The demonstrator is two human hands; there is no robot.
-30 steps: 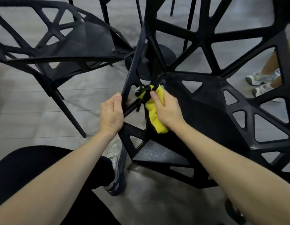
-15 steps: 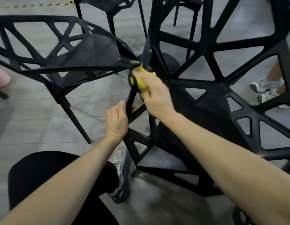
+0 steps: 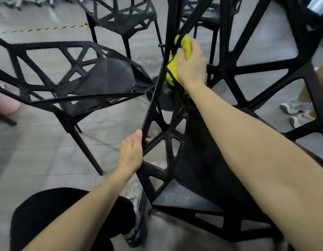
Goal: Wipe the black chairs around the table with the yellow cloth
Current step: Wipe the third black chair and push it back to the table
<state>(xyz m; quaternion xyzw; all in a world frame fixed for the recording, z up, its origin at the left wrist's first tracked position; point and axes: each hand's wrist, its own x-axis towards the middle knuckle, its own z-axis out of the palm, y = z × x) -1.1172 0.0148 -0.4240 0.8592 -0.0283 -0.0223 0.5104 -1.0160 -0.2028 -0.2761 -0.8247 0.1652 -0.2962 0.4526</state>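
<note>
A black lattice chair (image 3: 198, 178) stands right in front of me, its side frame rising through the middle of the view. My left hand (image 3: 131, 153) grips the lower part of that frame's edge. Higher up, my right hand (image 3: 191, 64) presses the bunched yellow cloth (image 3: 175, 64) against the frame's upper bar. Part of the cloth is hidden behind the bar and under my palm. A second black chair (image 3: 102, 75) of the same kind stands to the left, its seat corner close to the frame I hold.
More black chairs (image 3: 124, 20) stand further back. Another person's legs and white sneakers (image 3: 296, 111) are at the right, behind the chair. My own knee and shoe (image 3: 137, 211) are below. A pink object (image 3: 5, 104) sits at the left edge on the grey tile floor.
My right hand has slid the yellow cloth up the chair's side frame, from near my left hand to well above it. My left hand keeps its grip.
</note>
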